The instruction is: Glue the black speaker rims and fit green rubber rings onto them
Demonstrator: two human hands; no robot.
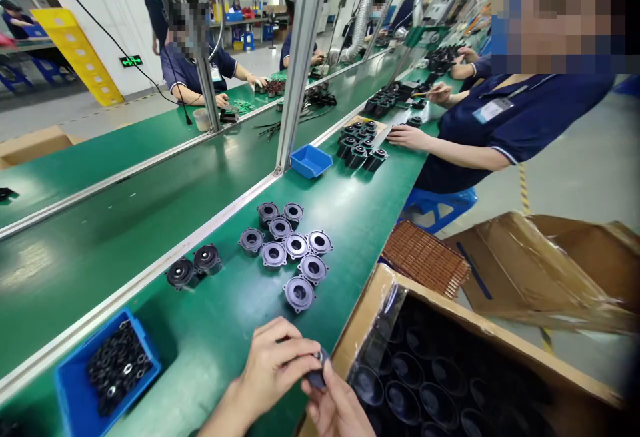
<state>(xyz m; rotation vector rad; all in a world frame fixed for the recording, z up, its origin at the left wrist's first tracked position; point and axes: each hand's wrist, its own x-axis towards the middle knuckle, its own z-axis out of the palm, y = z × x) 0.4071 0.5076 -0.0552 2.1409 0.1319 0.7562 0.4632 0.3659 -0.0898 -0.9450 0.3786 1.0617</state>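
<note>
My left hand (277,363) and my right hand (337,403) meet at the bottom centre, over the bench's near edge. Between them is a small dark round part (316,378), pinched in my right hand's thumb and fingers. My left fingertips press together at its top, where something small and shiny shows; the fingers hide most of it. Just beyond my hands stand several black round motor housings (299,292), each with a flange and a centre hole. Two darker housings (181,273) stand apart to the left. A blue bin (67,383) at lower left holds many small black rings (120,367).
An open cardboard box (365,297) with dark round cups is at my right, against the green bench (225,310). A smaller blue tray (311,160) lies by a metal post (300,63). At far right a co-worker (500,117) handles parts beside more black housings (357,155).
</note>
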